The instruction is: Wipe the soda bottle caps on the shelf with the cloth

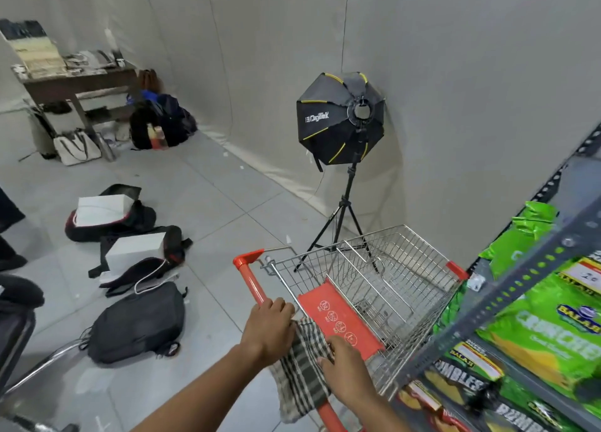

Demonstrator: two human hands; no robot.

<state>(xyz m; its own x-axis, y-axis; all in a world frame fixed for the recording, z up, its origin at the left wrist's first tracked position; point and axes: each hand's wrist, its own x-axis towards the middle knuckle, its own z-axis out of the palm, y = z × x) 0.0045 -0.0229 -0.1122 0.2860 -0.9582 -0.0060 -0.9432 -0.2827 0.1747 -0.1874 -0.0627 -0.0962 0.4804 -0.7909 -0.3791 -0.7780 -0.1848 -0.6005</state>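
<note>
A checked black-and-white cloth (300,379) hangs over the red handle (252,285) of a wire shopping cart (383,269). My left hand (268,329) is closed around the handle at the cloth's upper edge. Just to its right, my right hand (344,366) lies on the cloth, fingers curled onto it. The metal shelf (507,295) at the right edge carries green snack bags (553,327). No soda bottles or caps are in view.
A black softbox light on a tripod (341,119) stands beyond the cart by the grey curtain wall. Backpacks and white boxes (130,259) lie on the tiled floor to the left. A cluttered wooden table (74,83) with bags sits in the far left corner.
</note>
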